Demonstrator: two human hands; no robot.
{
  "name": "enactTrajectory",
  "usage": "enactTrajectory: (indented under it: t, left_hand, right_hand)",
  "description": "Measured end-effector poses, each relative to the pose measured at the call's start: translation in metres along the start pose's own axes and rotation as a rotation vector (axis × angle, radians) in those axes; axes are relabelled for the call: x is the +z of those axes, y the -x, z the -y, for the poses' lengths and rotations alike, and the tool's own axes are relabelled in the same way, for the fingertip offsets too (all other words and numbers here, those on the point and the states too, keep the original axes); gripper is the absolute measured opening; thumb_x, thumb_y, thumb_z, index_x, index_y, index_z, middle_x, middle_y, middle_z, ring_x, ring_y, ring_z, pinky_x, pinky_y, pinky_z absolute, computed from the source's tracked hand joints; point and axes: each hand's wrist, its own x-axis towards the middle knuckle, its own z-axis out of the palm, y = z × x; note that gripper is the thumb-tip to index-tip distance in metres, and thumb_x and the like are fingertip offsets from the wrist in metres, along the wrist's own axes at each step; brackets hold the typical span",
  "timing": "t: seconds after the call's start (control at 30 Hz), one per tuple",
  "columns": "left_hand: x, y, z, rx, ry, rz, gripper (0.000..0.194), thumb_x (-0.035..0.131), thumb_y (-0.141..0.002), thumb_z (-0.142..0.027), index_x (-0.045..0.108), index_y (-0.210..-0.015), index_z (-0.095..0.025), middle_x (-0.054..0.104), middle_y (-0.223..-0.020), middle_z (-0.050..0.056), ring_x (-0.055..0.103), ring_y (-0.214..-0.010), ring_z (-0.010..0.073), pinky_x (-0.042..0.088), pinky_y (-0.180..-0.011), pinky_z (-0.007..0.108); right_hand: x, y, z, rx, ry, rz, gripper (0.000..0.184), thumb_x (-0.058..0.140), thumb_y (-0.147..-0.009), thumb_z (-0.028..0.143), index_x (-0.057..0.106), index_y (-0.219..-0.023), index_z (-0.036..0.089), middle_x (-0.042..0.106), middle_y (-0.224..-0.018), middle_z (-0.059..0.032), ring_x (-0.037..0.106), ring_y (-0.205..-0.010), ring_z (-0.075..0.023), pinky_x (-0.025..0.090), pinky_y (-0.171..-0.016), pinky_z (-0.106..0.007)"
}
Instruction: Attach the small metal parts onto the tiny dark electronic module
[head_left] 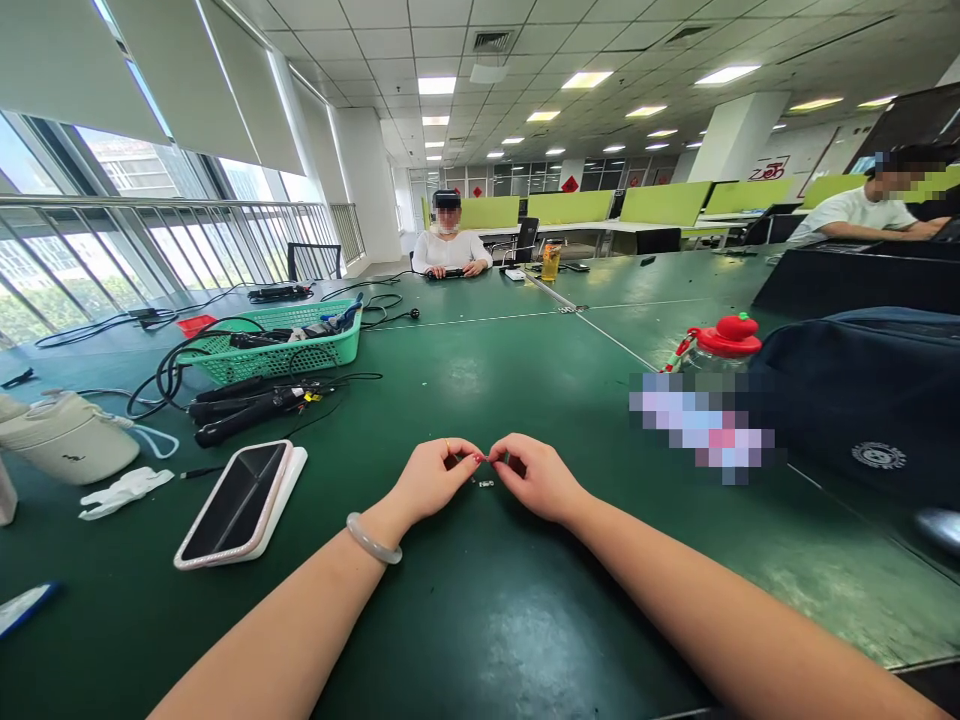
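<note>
Left hand (435, 480): thumb and forefinger brought together; whether anything is gripped cannot be told, too small.
Right hand (544, 482): pinched likewise, tips met close to the left's; grip cannot be told.
Tiny pale piece (486, 484): laid on green table (540, 590), just below the fingertips, between hands.
Phone (238, 500): laid screen up, left of left hand.
Green basket (322, 352): loaded with cables, placed farther back.

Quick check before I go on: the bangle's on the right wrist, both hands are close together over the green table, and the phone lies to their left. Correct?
Not quite: the head view shows the bangle on the left wrist. Both hands, left hand and right hand, are close together over the green table, with the phone to their left.
</note>
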Motion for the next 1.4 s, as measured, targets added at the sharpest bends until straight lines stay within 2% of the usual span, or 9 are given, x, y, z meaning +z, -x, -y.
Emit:
enactTrajectory:
  t: [0.23, 0.33, 0.43, 0.53, 0.6, 0.73, 0.93, 1.17, 1.4]
  left_hand:
    - [0.001, -0.002, 0.003, -0.015, -0.021, -0.057, 0.024, 0.053, -0.077, -0.036, 0.066, -0.076, -0.016, 0.061, -0.067, 0.001, 0.049, -0.058, 0.0114, 0.038, -0.055, 0.021]
    - [-0.005, -0.007, 0.006, -0.002, 0.099, -0.293, 0.023, 0.058, -0.075, -0.032, 0.065, -0.092, -0.018, 0.059, -0.071, 0.001, 0.048, -0.055, 0.0092, 0.038, -0.053, 0.019]
    - [-0.019, -0.011, 0.007, 0.065, 0.288, -0.692, 0.058, 0.059, -0.076, -0.029, 0.038, -0.131, -0.028, 0.057, -0.081, -0.001, 0.046, -0.051, 0.006, 0.039, -0.05, 0.017]
    - [-0.031, -0.013, 0.01, 0.071, 0.384, -0.835, 0.079, 0.064, -0.073, -0.025, 0.018, -0.138, -0.033, 0.057, -0.081, -0.002, 0.045, -0.048, 0.0046, 0.037, -0.047, 0.015]
    - [-0.033, -0.014, 0.012, 0.021, 0.449, -0.784, 0.083, 0.066, -0.071, -0.024, 0.02, -0.139, -0.031, 0.058, -0.076, -0.003, 0.044, -0.047, 0.0044, 0.036, -0.047, 0.015]
    - [-0.02, -0.014, 0.013, -0.032, 0.339, -0.494, 0.072, 0.066, -0.07, -0.026, 0.034, -0.134, -0.024, 0.059, -0.073, -0.001, 0.046, -0.052, 0.0067, 0.039, -0.053, 0.017]
    - [-0.001, -0.004, 0.002, 0.001, 0.005, -0.122, 0.03, 0.058, -0.075, -0.029, 0.065, -0.104, -0.024, 0.066, -0.081, 0.001, 0.055, -0.066, 0.0131, 0.045, -0.068, 0.024]
    - [0.004, -0.002, 0.002, 0.034, -0.047, -0.084, 0.026, 0.052, -0.078, -0.021, 0.067, -0.099, -0.026, 0.066, -0.096, 0.001, 0.06, -0.086, 0.0175, 0.045, -0.083, 0.029]
    - [0.006, -0.001, -0.002, 0.069, 0.05, -0.012, 0.036, 0.062, -0.073, -0.024, 0.062, -0.11, -0.025, 0.064, -0.103, 0.003, 0.059, -0.089, 0.019, 0.047, -0.084, 0.03]
  right_hand:
    - [-0.001, 0.0, 0.0, 0.014, 0.024, 0.019, 0.012, 0.048, -0.079, 0.014, 0.058, -0.084, 0.019, 0.058, -0.078, -0.0004, 0.05, -0.064, -0.0108, 0.041, -0.063, -0.024]
    - [-0.002, 0.0, -0.004, 0.021, 0.031, 0.007, 0.012, 0.048, -0.079, 0.014, 0.058, -0.084, 0.019, 0.058, -0.078, 0.0001, 0.05, -0.065, -0.0106, 0.04, -0.064, -0.023]
    - [-0.002, 0.001, -0.007, 0.036, 0.034, -0.011, 0.012, 0.048, -0.08, 0.016, 0.058, -0.085, 0.02, 0.058, -0.079, 0.0003, 0.049, -0.064, -0.0104, 0.04, -0.064, -0.023]
    - [-0.002, 0.001, -0.008, 0.041, 0.028, -0.017, 0.012, 0.048, -0.08, 0.016, 0.058, -0.086, 0.02, 0.058, -0.079, 0.0, 0.049, -0.063, -0.0104, 0.041, -0.063, -0.023]
    - [-0.002, 0.001, -0.007, 0.038, 0.024, -0.01, 0.013, 0.048, -0.08, 0.016, 0.058, -0.086, 0.02, 0.058, -0.079, -0.0004, 0.049, -0.063, -0.0107, 0.041, -0.063, -0.024]
    - [-0.003, 0.001, -0.004, 0.057, 0.034, -0.002, 0.012, 0.048, -0.08, 0.017, 0.059, -0.085, 0.02, 0.059, -0.077, 0.0004, 0.049, -0.061, -0.0105, 0.04, -0.062, -0.023]
    - [-0.003, 0.001, -0.002, 0.075, 0.043, 0.017, 0.012, 0.048, -0.081, 0.019, 0.059, -0.085, 0.02, 0.059, -0.071, 0.0018, 0.048, -0.056, -0.0097, 0.038, -0.058, -0.022]
    - [-0.001, 0.001, -0.001, 0.093, 0.023, 0.015, 0.011, 0.049, -0.081, 0.021, 0.055, -0.089, 0.02, 0.06, -0.074, 0.002, 0.05, -0.056, -0.0092, 0.038, -0.058, -0.021]
    - [0.001, 0.002, -0.003, 0.109, 0.007, 0.035, 0.009, 0.049, -0.079, 0.02, 0.052, -0.087, 0.021, 0.06, -0.078, 0.0019, 0.049, -0.056, -0.009, 0.038, -0.058, -0.022]
